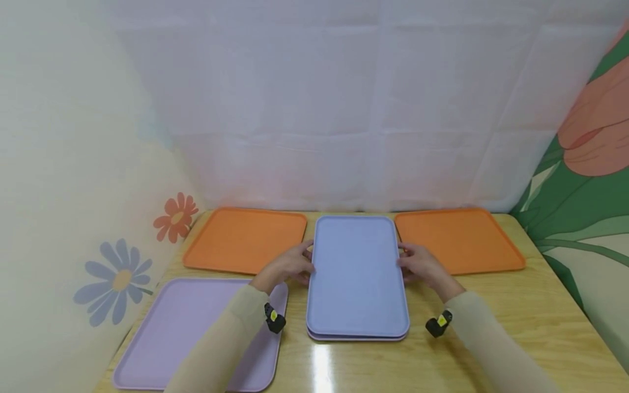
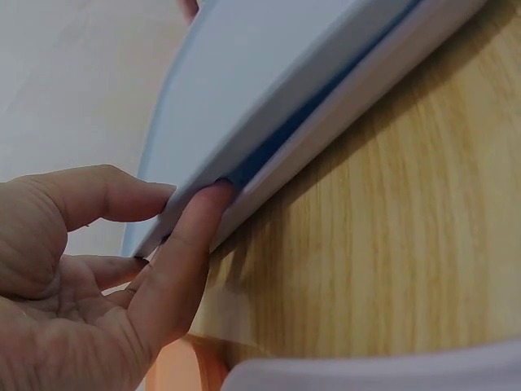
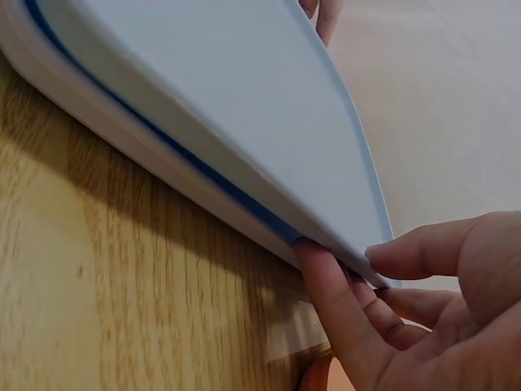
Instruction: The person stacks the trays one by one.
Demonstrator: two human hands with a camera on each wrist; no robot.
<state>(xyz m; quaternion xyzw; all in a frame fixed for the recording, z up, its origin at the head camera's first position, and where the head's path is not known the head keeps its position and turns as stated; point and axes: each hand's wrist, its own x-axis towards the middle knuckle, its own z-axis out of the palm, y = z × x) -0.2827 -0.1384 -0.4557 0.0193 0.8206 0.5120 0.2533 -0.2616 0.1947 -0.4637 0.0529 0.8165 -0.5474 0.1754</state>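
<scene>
A light blue rectangular tray [image 1: 358, 275] lies lengthwise on a pale purple tray [image 1: 356, 339], whose rim peeks out at the near end. My left hand [image 1: 291, 263] pinches the blue tray's left edge. In the left wrist view, its thumb presses the upper rim while fingertips [image 2: 213, 199] reach beneath, at the dark gap between the trays. On the opposite edge, my right hand [image 1: 420, 265] holds the same tray. The right wrist view shows the thumb at the rim and fingers [image 3: 326, 281] tucked under it. Most of the lower tray is hidden.
Orange trays lie at the back, one on the left [image 1: 245, 240] and another on the right [image 1: 459, 240]. A wide lilac tray [image 1: 191, 322] sits front left, under my left forearm. Behind the wooden table [image 1: 530, 327] hangs a white cloth [image 1: 304, 109].
</scene>
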